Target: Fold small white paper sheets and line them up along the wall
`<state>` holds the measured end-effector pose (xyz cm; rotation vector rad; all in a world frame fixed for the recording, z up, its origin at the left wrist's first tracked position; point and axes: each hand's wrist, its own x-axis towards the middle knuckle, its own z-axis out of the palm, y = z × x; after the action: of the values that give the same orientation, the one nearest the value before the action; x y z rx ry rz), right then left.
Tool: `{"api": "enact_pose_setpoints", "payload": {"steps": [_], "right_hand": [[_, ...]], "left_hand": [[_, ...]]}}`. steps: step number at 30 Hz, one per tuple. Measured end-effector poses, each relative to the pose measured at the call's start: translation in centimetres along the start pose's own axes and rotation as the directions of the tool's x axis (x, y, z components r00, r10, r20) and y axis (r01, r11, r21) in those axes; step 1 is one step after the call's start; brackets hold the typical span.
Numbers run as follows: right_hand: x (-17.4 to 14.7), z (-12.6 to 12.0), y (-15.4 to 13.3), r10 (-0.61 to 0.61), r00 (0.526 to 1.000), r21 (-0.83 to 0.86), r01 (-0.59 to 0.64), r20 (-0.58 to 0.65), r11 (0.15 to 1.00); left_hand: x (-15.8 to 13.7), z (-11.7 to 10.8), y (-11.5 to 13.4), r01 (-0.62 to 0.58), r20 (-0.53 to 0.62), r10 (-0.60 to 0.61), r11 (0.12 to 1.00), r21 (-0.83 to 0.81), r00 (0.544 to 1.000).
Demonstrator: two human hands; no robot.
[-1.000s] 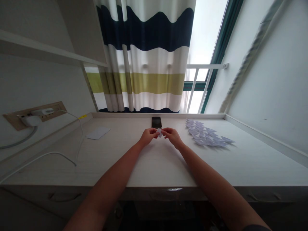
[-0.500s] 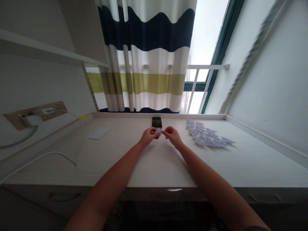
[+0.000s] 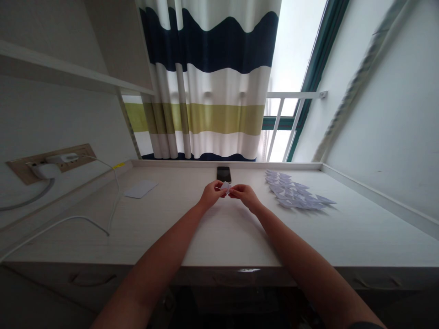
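Note:
A small folded piece of white paper (image 3: pixel 225 186) is held up over the desk between my two hands. My left hand (image 3: pixel 211 193) pinches it from the left, thumb and fingers closed on it. From the other side my right hand (image 3: pixel 244 194) grips its right edge with the fingertips. Just beyond the paper lies a dark-screened phone (image 3: pixel 224 174), flat on the desk. Off to the right, several folded white paper pieces (image 3: pixel 295 192) with pointed ends are set out in overlapping rows.
Flat white paper (image 3: pixel 140 188) lies on the left of the white desk (image 3: pixel 171 237). A white cable (image 3: pixel 115 201) runs from the wall socket (image 3: pixel 51 162) onto the desktop. Behind the desk's raised back edge hangs a striped curtain (image 3: pixel 222 87).
My right hand's fingers have straightened and closed in on the right edge of the small paper. The left hand keeps its place.

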<state>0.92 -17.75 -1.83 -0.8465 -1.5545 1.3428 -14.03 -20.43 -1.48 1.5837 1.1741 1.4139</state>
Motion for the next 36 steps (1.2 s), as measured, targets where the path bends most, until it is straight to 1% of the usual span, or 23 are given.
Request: {"api": "enact_pose_setpoints", "payload": {"steps": [2, 7, 11, 15, 20, 24, 27, 31, 36], "right_hand": [[0.0, 0.0, 0.1, 0.0, 1.0, -0.003, -0.001, -0.004, 1.0], [0.1, -0.1, 0.3, -0.033, 0.999, -0.133, 0.033, 0.003, 0.991], [0.0, 0.0, 0.1, -0.062, 0.997, -0.124, 0.066, 0.035, 0.99], [0.0, 0.1, -0.1, -0.08, 0.997, -0.168, 0.083, 0.025, 0.982], [-0.1, 0.3, 0.0, -0.137, 0.99, -0.278, 0.127, -0.018, 0.952], [-0.4, 0.7, -0.3, -0.193, 0.98, -0.422, 0.156, -0.048, 0.893], [-0.6, 1.0, -0.7, -0.238, 0.969, -0.51, 0.171, -0.068, 0.843], [-0.8, 1.2, -0.9, -0.273, 0.96, -0.533, 0.2, -0.062, 0.822], [-1.0, 1.3, -1.1, -0.271, 0.961, -0.527, 0.201, -0.059, 0.826]], "left_hand": [[0.0, 0.0, 0.1, 0.004, -0.005, -0.004, 1.0, 0.005, 1.0], [-0.2, 0.0, 0.2, -0.004, -0.005, 0.004, 1.0, -0.003, 1.0], [-0.1, 0.0, 0.2, 0.001, 0.02, 0.0, 0.998, -0.056, 1.0], [0.0, 0.0, 0.0, 0.0, 0.025, 0.001, 0.998, -0.056, 1.0], [0.2, 0.0, -0.5, -0.015, -0.007, 0.016, 1.0, 0.024, 1.0], [0.0, 0.4, -0.4, -0.06, -0.046, 0.067, 0.988, 0.143, 0.997], [-0.3, 0.6, 0.1, -0.069, -0.085, 0.09, 0.971, 0.23, 0.992], [-0.5, 0.7, 0.4, -0.081, -0.105, 0.114, 0.958, 0.275, 0.988], [-0.4, 0.6, 0.0, -0.086, -0.091, 0.113, 0.962, 0.261, 0.989]]}}
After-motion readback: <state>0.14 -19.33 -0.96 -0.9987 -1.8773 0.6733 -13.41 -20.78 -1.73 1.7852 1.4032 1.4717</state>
